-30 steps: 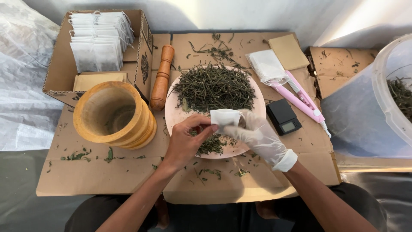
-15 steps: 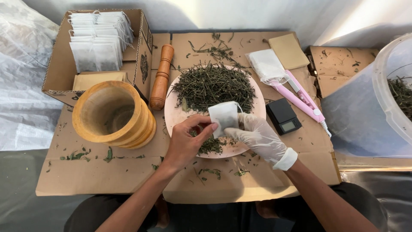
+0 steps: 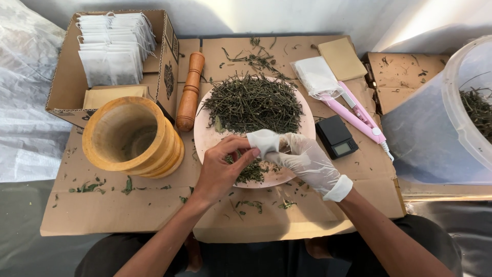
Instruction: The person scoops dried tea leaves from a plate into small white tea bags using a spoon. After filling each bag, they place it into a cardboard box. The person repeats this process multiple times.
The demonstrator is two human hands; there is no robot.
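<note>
a small white papery filter bag (image 3: 264, 141) is pinched between the bare left hand (image 3: 221, 169) and the thin-gloved right hand (image 3: 307, 161), just above the near rim of a round pink plate (image 3: 205, 138) heaped with dry wiry green leaves (image 3: 253, 105); a turned wooden mortar (image 3: 128, 136) stands left of the plate.

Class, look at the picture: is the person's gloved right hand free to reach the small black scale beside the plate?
Probably yes. The scale lies bare just right of the right hand, nothing between them, but that hand pinches the white tea bag with the left hand.
</note>
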